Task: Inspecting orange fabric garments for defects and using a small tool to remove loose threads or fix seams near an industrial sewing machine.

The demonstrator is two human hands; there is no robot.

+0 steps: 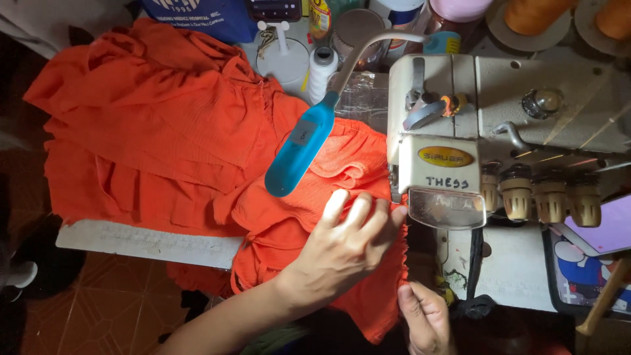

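Item one, orange fabric (197, 131): a large crinkled garment heaped over the table, most of its bulk well to the left of my fingers and beyond them. One gathered portion runs under my left hand (345, 240) and on to the machine; its working edge lies front to back, from the presser area toward me, along the right side of my fingertips.

Item two, left hand: laid flat on the cloth, fingers extended and slightly spread, pressing down rather than pinching. The fingertips are just beside the foot of the sewing machine (440, 174), which is directly to their right. This is the nearer hand to the needle area.

Item three, right hand (426, 315): lower, close to me, right of the left wrist. Fingers curled against the hanging edge of the fabric; I judge it a pinch on that edge, though the contact itself is dim.

Item four, blue lamp (302, 148): an oblong head on a bent gooseneck, hanging over the cloth just beyond my left fingertips and to their left, long axis slanting away to the right. It crowds the space above the fabric.

Item five, tension knobs (542, 197): a row on the machine front, well to the right of both hands.

Item six, white thread cone (322, 69): beyond the lamp, standing among jars.

Item seven, table edge (148, 240): pale strip to the left of my forearm.
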